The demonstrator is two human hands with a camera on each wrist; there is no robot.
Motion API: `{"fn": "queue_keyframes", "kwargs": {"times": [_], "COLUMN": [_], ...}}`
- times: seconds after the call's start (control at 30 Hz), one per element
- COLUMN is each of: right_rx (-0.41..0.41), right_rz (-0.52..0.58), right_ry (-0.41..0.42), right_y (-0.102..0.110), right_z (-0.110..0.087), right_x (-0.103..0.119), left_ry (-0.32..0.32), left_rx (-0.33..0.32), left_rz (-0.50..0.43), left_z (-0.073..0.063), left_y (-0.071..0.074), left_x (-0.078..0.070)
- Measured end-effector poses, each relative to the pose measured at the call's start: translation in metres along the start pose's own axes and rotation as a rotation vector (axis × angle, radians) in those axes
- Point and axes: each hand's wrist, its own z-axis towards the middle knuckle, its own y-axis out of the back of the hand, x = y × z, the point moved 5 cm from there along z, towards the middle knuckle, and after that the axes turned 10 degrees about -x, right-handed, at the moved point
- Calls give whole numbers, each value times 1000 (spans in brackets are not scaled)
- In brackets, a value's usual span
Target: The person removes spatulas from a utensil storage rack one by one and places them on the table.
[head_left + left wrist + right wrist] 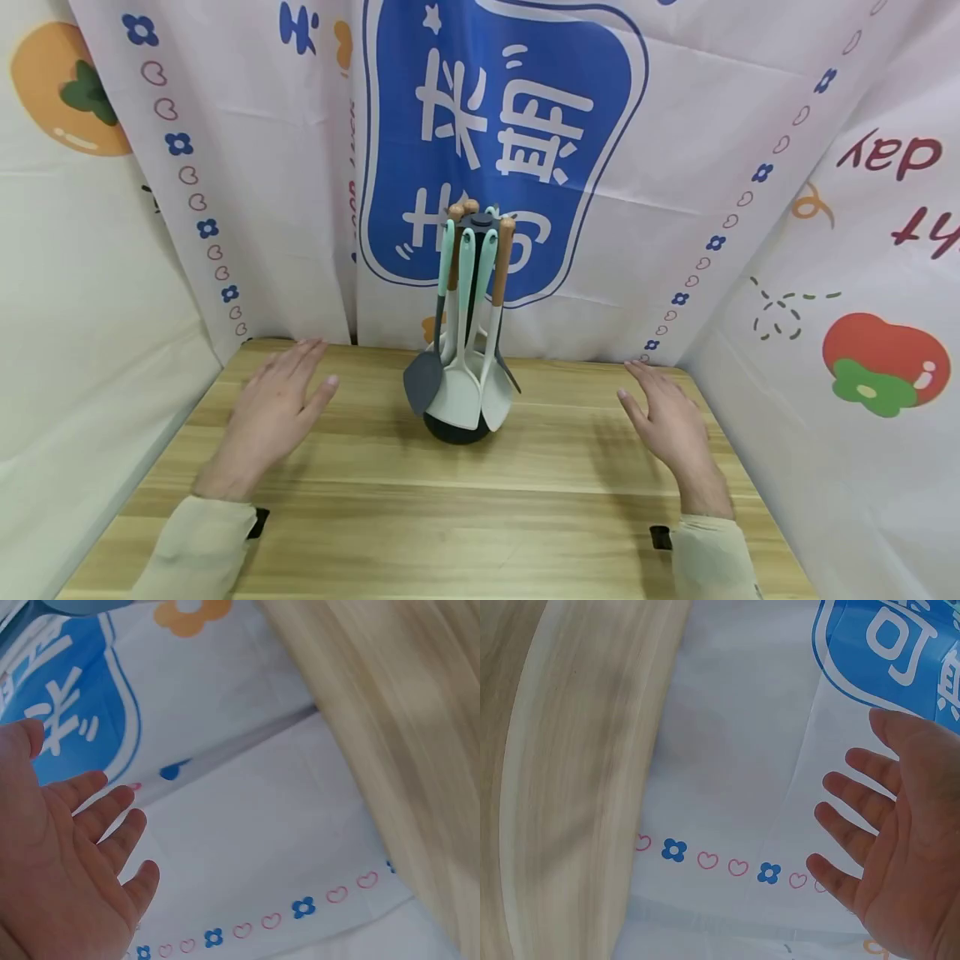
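A dark utensil stand is upright near the back middle of the wooden table, with several kitchen utensils hanging around it. At its front hang a white turner with a mint handle and a dark grey turner. To their right is a white-headed utensil; a wooden handle rises on that side. My left hand is well left of the stand, fingers extended, holding nothing. Over the table's right side, my right hand is empty too, its fingers spread.
Behind the wooden table hangs a white printed cloth with a large blue panel. Printed cloth walls also stand along the left and right sides. The stand is close to the back cloth.
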Motion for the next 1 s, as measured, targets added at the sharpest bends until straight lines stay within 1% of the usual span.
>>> {"fn": "queue_keyframes", "kwargs": {"times": [0.13, 0.27, 0.43, 0.63, 0.83, 1.0], "right_rx": [-33, -106, -207, -291, -323, -334], "right_rz": [46, 119, 213, 281, 393, 445], "right_ry": [-16, -3, 52, 117, 154, 182], "right_y": [2, 7, 17, 32, 45, 53], "right_z": [1, 7, 23, 46, 68, 86], "right_x": [7, 21, 52, 91, 121, 143], "left_ry": [-10, -11, -9, -22, -9, 22], "left_rx": [-9, -13, -18, -45, -53, -79], "left_rz": [-35, -47, -47, -91, -143, -239], "left_z": [1, 3, 10, 23, 38, 48], "left_y": [4, 8, 12, 13, 11, 7], "left_x": [-12, -23, -33, -51, -70, -82]}}
